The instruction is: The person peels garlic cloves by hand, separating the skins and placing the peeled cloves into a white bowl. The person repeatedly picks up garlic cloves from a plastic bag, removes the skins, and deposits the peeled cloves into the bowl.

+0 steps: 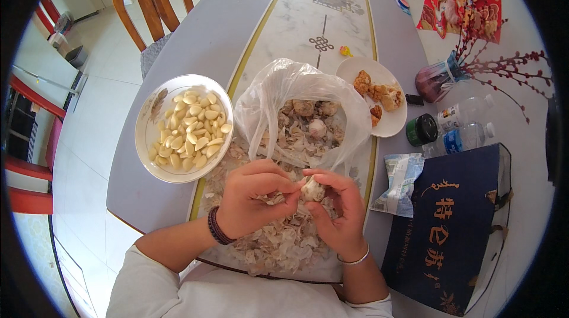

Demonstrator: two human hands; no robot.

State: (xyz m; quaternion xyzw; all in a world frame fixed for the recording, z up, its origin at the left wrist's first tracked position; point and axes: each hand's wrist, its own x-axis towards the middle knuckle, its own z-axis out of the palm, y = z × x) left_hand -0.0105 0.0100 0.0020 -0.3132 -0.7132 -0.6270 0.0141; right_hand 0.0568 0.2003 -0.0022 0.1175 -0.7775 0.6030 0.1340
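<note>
Between my two hands, above a spread of dry garlic skins [284, 247], is a garlic bulb [314, 191]. My right hand [340, 211] holds it from the right with fingers and thumb. My left hand [262, 195] pinches at the bulb's left side with thumb and forefinger; whether a bit of skin is between them is too small to tell. Just beyond my hands an opened clear plastic bag [289, 80] holds several whole garlic bulbs [317, 128] and loose skins. To the left, a white plate [146, 149] is heaped with peeled garlic cloves [191, 127].
Fried food pieces [386, 95] lie on a white plate [349, 67] behind the bag. On the right are a dark jar [421, 130], plastic bottles [464, 138], a snack packet [398, 180], a dark blue box [444, 229] and a vase [438, 78]. A wooden chair [151, 2] stands at the table's left.
</note>
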